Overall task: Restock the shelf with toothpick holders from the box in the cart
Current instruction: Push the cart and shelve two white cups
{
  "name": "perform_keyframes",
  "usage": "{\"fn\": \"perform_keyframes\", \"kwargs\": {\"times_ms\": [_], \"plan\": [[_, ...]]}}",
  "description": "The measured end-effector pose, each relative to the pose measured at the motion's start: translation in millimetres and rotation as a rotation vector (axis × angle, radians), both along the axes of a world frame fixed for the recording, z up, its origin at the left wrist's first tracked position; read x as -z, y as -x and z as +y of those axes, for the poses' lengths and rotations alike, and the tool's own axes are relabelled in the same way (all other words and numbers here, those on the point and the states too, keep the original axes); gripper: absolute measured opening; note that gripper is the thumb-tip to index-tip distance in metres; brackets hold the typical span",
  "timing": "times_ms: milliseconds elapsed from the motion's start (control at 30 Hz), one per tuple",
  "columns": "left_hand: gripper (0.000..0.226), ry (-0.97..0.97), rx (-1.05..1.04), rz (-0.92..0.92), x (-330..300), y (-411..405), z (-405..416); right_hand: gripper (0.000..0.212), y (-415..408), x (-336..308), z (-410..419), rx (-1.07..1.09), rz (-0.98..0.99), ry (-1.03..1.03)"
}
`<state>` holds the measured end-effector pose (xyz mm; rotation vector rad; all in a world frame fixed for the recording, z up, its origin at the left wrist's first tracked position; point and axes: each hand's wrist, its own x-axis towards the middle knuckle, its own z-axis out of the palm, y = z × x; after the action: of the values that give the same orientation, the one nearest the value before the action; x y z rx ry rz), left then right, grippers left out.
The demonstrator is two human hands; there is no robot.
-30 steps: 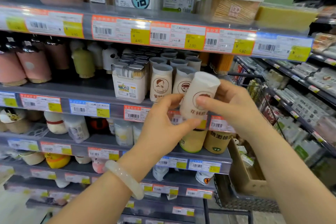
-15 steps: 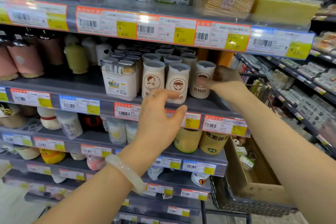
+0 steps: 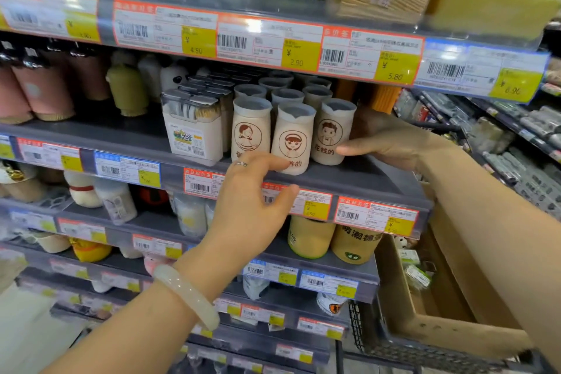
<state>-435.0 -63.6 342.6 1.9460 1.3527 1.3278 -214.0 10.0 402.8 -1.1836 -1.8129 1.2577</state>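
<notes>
Grey shelf (image 3: 349, 179), cylindrical cream holders (image 3: 331, 133)

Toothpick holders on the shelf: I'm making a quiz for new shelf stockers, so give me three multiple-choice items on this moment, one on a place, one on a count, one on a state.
1. Where is the cardboard box?
A. In the cart at the right
B. On the top shelf
C. On the floor at the left

2. How many toothpick holders with cartoon faces stand in the front row?
A. One
B. Three
C. Six

3. What is the right hand doing?
A. Hanging at the side
B. Holding a price tag
C. Touching the rightmost holder

Answers: 1 A, it sits in the wire cart. 2 B, three faces show. 3 C, its thumb lies against that holder's side.
</notes>
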Motion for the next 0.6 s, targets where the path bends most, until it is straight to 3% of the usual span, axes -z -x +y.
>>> {"fn": "perform_keyframes", "kwargs": {"times_ms": [200, 600], "plan": [[0.028, 0.007, -0.005, -0.003, -2, -1, -1, 0.057, 13, 1, 10, -0.038, -0.033, -0.032], [0.029, -0.022, -0.01, 0.014, -1, -2, -2, 0.058, 12, -1, 6, -0.001, -0.059, -0.07]]}}
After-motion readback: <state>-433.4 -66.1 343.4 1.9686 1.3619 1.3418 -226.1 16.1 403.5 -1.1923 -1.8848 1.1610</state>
